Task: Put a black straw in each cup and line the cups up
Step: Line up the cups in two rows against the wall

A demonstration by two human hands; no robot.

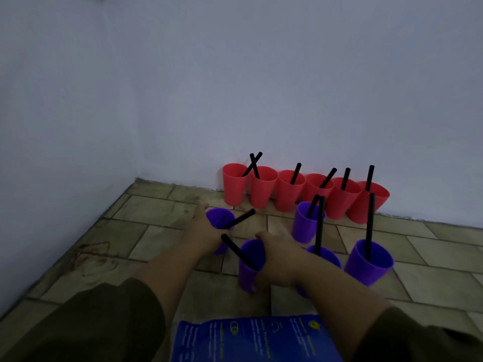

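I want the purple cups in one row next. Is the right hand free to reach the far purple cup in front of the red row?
Probably not yet: the right hand grips the near purple cup. Once released, open floor leads to the far purple cup.

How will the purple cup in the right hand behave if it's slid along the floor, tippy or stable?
Probably tippy: the purple cup tapers to a narrow base, and the right hand grips it near the rim. Its straw leans far out, so it may swing. The tile joints could catch the base.
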